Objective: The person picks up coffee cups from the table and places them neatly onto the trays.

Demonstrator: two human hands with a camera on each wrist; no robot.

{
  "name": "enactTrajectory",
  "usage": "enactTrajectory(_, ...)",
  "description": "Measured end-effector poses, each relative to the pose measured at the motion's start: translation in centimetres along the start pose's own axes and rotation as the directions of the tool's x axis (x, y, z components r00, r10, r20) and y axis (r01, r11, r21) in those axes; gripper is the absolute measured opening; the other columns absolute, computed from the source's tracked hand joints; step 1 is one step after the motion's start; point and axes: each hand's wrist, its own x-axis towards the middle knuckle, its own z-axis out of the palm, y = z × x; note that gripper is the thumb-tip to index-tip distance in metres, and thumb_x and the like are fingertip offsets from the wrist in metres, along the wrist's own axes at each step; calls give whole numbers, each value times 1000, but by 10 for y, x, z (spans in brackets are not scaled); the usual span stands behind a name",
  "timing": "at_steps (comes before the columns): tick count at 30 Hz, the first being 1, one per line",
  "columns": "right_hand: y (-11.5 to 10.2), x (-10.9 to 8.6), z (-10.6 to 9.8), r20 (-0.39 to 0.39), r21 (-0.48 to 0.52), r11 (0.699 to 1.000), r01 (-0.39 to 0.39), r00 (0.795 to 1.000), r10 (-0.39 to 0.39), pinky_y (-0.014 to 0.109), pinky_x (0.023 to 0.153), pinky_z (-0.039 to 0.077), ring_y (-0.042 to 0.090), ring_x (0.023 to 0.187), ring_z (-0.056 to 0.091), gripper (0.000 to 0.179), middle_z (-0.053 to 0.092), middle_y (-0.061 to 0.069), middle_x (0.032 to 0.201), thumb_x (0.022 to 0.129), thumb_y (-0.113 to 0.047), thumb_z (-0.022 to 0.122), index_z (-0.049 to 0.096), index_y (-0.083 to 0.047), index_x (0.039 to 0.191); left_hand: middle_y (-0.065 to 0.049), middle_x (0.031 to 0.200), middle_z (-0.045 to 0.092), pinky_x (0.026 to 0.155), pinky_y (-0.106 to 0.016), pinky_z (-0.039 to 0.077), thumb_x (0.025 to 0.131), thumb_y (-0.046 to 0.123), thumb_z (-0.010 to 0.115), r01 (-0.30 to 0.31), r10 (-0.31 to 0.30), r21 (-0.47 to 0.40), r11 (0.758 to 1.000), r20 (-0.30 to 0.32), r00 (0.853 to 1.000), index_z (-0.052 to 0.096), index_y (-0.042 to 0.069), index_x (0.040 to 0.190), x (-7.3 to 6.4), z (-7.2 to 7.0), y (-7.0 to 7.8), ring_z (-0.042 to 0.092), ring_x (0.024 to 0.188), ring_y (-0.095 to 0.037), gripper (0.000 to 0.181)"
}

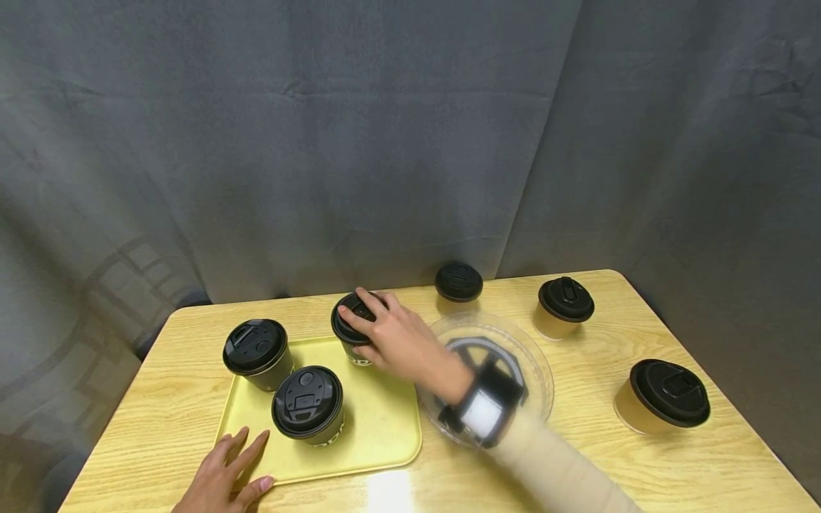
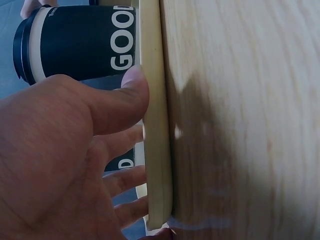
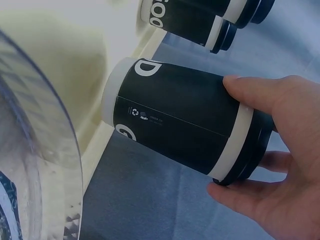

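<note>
My right hand [image 1: 405, 343] grips a lidded paper coffee cup [image 3: 175, 115] by its upper part, thumb on one side and fingers on the other. This cup has a dark sleeve and a black lid, and its base is at the far edge of the yellow tray [image 1: 378, 445]. At the near left corner of the tray, my left hand [image 1: 221, 479] rests with spread fingers, its thumb against the rim [image 2: 156, 150]. Two similar dark cups, one farther left [image 1: 256, 349] and one nearer [image 1: 308, 406], stand on the tray's left half.
A round clear plastic dish [image 1: 541, 370] with a dark patterned centre lies right of the tray, under my right forearm. Brown cups with black lids stand at the back [image 1: 458, 285], back right [image 1: 563, 303] and right [image 1: 663, 395]. A grey curtain [image 1: 359, 142] hangs behind the wooden table [image 1: 147, 385].
</note>
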Motion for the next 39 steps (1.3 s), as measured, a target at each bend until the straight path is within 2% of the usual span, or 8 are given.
enactTrajectory(5, -1, -2, 1, -1, 3, 1000, 5, 1000, -5, 44, 88, 57, 35, 128, 50, 65, 37, 15, 155, 89, -43, 68, 44, -28, 147, -31, 135, 50, 91, -66, 43, 82, 50, 70, 7, -7, 3, 1000, 12, 1000, 57, 9, 136, 1, 0, 0, 47, 122, -52, 68)
enactTrajectory(16, -4, -6, 8, 18, 8, 1000, 14, 1000, -15, 41, 89, 57, 33, 124, 52, 64, 39, 17, 153, 89, -43, 68, 45, -27, 147, -30, 132, 54, 88, -63, 46, 81, 45, 73, -34, 35, 12, 999, -55, 998, 60, 8, 132, -2, 2, -1, 50, 119, -49, 64)
enactTrajectory(20, -4, -6, 9, 27, 11, 1000, 12, 1000, -13, 41, 91, 57, 34, 125, 52, 64, 39, 18, 153, 89, -43, 68, 45, -27, 147, -30, 134, 52, 89, -64, 45, 82, 46, 72, -16, 16, 1, 1000, -23, 1000, 59, 9, 134, -1, 0, 1, 50, 120, -50, 66)
enactTrajectory(25, -5, -7, 11, 46, 20, 1000, 5, 999, -6, 42, 91, 57, 36, 126, 51, 64, 38, 18, 154, 90, -43, 67, 44, -26, 147, -31, 140, 46, 93, -66, 43, 84, 51, 68, 32, -31, -17, 999, 68, 997, 54, 10, 139, 1, -5, 3, 45, 125, -53, 70)
enactTrajectory(28, -5, -8, 13, 57, 19, 1000, 4, 998, -5, 43, 89, 58, 36, 127, 51, 64, 37, 18, 155, 90, -43, 67, 43, -27, 147, -31, 141, 45, 94, -66, 42, 85, 52, 66, 44, -42, -21, 999, 93, 995, 52, 10, 141, 2, -6, 3, 42, 127, -54, 71)
enactTrajectory(34, -6, -7, 15, 58, 12, 1000, 13, 998, -13, 43, 85, 59, 35, 128, 50, 63, 38, 16, 154, 90, -45, 66, 44, -27, 147, -31, 138, 48, 92, -66, 43, 83, 50, 69, 20, -19, -14, 1000, 46, 999, 55, 10, 138, 1, -4, 2, 45, 125, -54, 69)
enactTrajectory(39, -9, -4, 15, 66, -47, 998, 34, 997, -31, 41, 87, 58, 35, 127, 52, 62, 42, 16, 152, 90, -48, 64, 46, -28, 145, -30, 137, 50, 90, -66, 44, 83, 49, 69, 5, -4, -16, 1000, 25, 1000, 56, 9, 137, 0, -2, 1, 45, 124, -54, 67)
